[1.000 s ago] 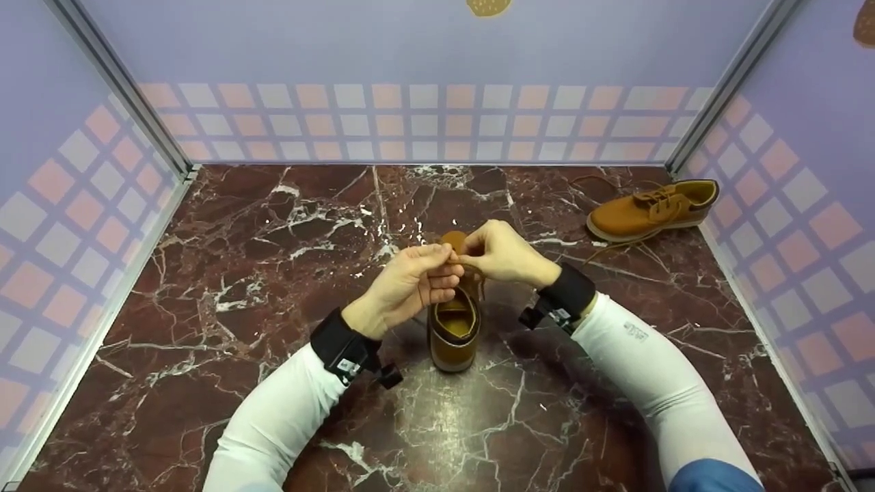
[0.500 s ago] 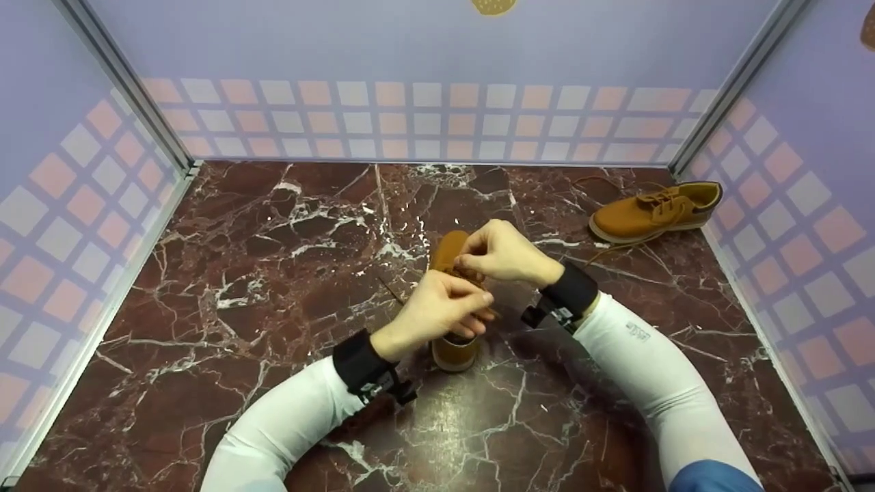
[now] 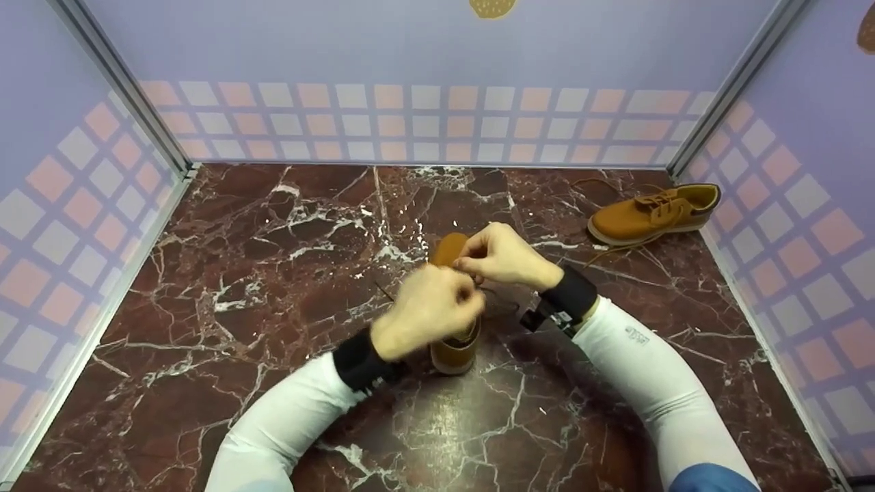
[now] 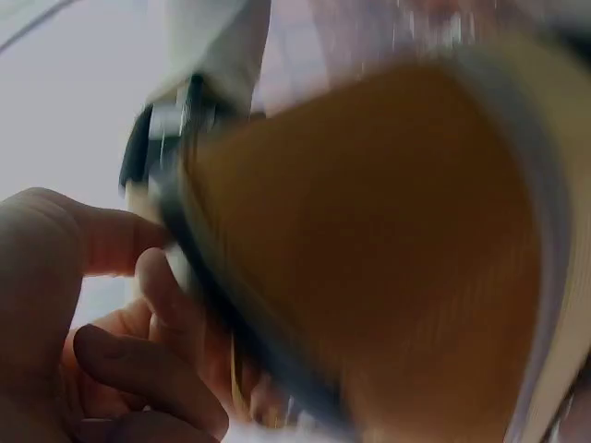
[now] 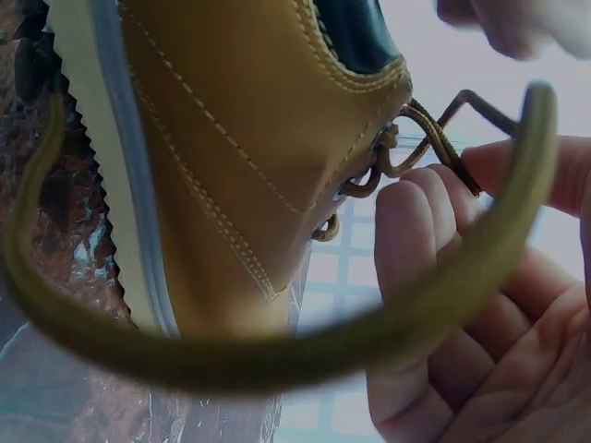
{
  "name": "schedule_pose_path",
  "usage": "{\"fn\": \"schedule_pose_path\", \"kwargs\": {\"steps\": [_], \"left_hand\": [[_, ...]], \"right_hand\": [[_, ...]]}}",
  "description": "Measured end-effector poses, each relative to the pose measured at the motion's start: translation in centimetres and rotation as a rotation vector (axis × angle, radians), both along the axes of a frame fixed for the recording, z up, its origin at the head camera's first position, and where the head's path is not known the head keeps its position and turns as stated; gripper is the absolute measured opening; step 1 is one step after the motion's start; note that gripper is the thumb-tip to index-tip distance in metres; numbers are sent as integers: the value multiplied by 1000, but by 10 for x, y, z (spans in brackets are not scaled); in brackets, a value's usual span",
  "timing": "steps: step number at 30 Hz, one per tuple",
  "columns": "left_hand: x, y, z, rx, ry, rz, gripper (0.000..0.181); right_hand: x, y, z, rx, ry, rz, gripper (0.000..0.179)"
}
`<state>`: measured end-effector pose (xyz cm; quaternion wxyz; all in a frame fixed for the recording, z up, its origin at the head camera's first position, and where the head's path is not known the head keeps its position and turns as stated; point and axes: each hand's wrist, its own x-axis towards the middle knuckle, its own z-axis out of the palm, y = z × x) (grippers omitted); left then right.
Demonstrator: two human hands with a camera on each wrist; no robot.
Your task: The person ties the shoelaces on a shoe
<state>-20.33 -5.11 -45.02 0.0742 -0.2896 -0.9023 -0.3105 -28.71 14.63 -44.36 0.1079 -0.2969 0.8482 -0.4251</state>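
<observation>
A tan lace-up shoe (image 3: 454, 355) stands in front of me, its heel toward me. My right hand (image 3: 506, 256) is over the front of the lacing. In the right wrist view, its thumb and fingers (image 5: 517, 198) pinch a loop of the brown shoelace (image 5: 448, 152) just above the eyelets. Another stretch of lace curves across the foreground there. My left hand (image 3: 431, 307) is motion-blurred above the shoe opening, its fingers bent, covering part of the lacing. In the left wrist view, its fingers (image 4: 138, 369) are beside the shoe's dark collar; I cannot tell whether they hold lace.
A matching tan shoe (image 3: 653, 215) rests at the back right, its laces spread on the dark red marbled table (image 3: 273, 355). Lilac walls with pink and white squares (image 3: 424, 123) enclose the back and sides.
My left hand has shifted from left of the lacing to over the shoe opening, its palm turned downward. A lace strand now loops out to the right. My right hand has stayed nearly in place.
</observation>
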Motion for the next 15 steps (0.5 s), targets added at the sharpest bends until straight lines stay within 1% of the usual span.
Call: {"fn": "schedule_pose_path", "kwargs": {"steps": [1,2,4,5,6,8,11,15], "left_hand": [[-4,-5,2,31,8,32,30],[-9,-9,4,55,31,69,25],[-17,-19,5,78,87,137,18],[-20,-22,5,80,114,157,16],[-23,-25,4,79,137,165,15],[-25,-29,0,73,156,158,16],[-25,-29,-6,71,131,134,17],[-27,-26,-10,75,95,142,17]], "right_hand": [[0,0,0,-9,-1,0,13],[0,0,1,-14,4,1,13],[1,0,2,-22,11,7,13],[1,0,2,-24,10,12,14],[2,1,2,-25,12,17,14],[2,1,1,-20,20,23,15],[2,1,-1,-27,28,24,15],[2,1,-1,-44,24,21,15]]}}
